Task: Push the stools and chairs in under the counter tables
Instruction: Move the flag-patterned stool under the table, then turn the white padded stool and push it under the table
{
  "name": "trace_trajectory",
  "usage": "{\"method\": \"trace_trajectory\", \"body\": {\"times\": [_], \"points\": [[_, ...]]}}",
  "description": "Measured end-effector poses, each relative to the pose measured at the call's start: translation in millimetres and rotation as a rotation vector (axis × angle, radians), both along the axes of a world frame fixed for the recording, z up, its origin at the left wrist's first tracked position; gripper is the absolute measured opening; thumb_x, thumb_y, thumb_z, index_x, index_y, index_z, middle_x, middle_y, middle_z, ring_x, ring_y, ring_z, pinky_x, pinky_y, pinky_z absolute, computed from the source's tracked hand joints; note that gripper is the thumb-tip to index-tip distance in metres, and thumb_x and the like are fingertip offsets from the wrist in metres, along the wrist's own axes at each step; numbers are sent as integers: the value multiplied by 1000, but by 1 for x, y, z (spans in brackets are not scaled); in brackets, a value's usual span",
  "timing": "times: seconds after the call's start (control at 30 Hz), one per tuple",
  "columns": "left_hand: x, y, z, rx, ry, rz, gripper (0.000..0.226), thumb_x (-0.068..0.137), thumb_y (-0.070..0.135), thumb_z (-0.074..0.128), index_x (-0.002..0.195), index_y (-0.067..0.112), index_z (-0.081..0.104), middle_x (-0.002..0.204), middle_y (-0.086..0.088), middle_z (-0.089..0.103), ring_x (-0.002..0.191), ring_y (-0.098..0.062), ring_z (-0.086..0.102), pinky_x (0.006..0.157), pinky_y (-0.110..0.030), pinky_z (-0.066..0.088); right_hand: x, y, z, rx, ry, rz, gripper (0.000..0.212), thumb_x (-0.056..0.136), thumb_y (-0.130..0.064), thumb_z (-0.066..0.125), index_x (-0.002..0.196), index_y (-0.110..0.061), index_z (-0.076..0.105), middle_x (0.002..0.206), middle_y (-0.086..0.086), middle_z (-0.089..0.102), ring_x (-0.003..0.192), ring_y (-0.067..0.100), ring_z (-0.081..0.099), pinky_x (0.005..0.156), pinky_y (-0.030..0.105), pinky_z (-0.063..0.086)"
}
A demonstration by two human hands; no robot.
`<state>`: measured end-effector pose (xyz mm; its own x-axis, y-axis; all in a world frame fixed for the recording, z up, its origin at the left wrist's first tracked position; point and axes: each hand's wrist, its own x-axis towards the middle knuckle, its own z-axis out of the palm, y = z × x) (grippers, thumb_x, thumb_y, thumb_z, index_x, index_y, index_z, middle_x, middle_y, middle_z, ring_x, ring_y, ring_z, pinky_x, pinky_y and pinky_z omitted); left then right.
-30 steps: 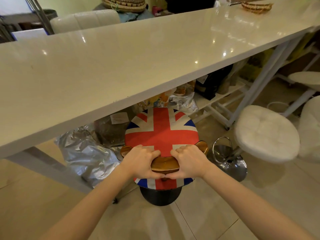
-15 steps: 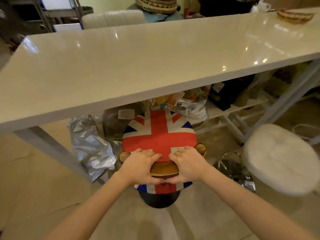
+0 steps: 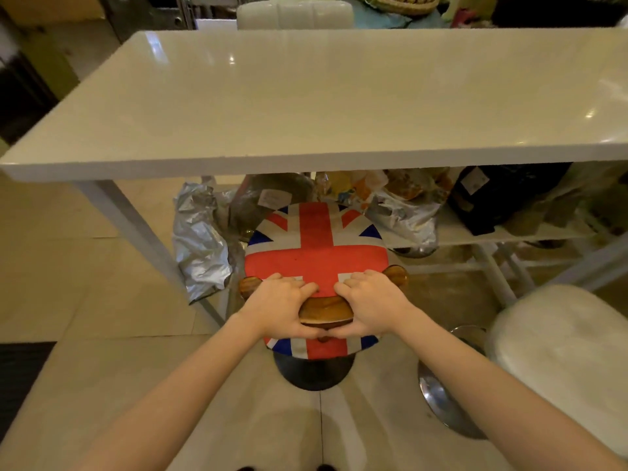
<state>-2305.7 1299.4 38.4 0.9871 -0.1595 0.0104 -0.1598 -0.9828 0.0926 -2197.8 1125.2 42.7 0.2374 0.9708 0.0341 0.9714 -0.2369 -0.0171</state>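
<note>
A round stool with a Union Jack seat and a low wooden backrest stands on a black base just in front of the white counter table. Its far edge reaches under the counter's front edge. My left hand and my right hand both grip the wooden backrest, fingers curled over its top, thumbs underneath. A white padded stool with a chrome base stands to the right, out from the counter.
Under the counter lie a crumpled silver foil bag, other bags and a dark bag on a low white shelf. A slanted white table leg stands left of the stool. A white chair back shows beyond the counter.
My view has swung left and squared up to the counter. Both hands keep the same grip on the backrest, and the flag stool stays at the counter's front edge.
</note>
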Motion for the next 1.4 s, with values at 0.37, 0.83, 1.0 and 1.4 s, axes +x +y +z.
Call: {"method": "trace_trajectory", "body": {"times": [0.37, 0.83, 1.0, 1.4], "points": [[-2, 0, 0, 35, 35, 26, 75, 68, 80, 39, 115, 22, 52, 97, 4, 63, 85, -16, 58, 70, -29, 30, -3, -2, 0, -26, 11, -60, 68, 73, -78, 45, 97, -16, 58, 90, 1, 67, 80, 18, 60, 74, 33, 46], [1, -3, 18, -118, 251, 57, 101, 69, 78, 50, 146, 31, 5, 152, -4, 22, 134, -24, 28, 109, -45, 26, -31, -19, 3, 0, 113, -249, 93, 73, -70, 56, 140, -11, 34, 143, 10, 42, 133, 25, 35, 113, 40, 19], [21, -43, 39, -238, 54, -97, 97, 73, 72, 53, 148, 28, 7, 156, -2, 14, 138, -20, 22, 109, -41, 27, -42, -49, 18, 140, 152, -425, 86, 76, -55, 62, 142, -10, 29, 147, 10, 37, 137, 23, 30, 114, 41, 23], [76, -247, 68, -344, -59, -376, 84, 81, 66, 50, 146, 22, 20, 152, -5, 26, 135, -20, 30, 108, -39, 29, -43, -260, 61, 347, 26, -805, 80, 76, -55, 59, 139, -11, 36, 140, 9, 45, 132, 24, 36, 110, 37, 25]]}}
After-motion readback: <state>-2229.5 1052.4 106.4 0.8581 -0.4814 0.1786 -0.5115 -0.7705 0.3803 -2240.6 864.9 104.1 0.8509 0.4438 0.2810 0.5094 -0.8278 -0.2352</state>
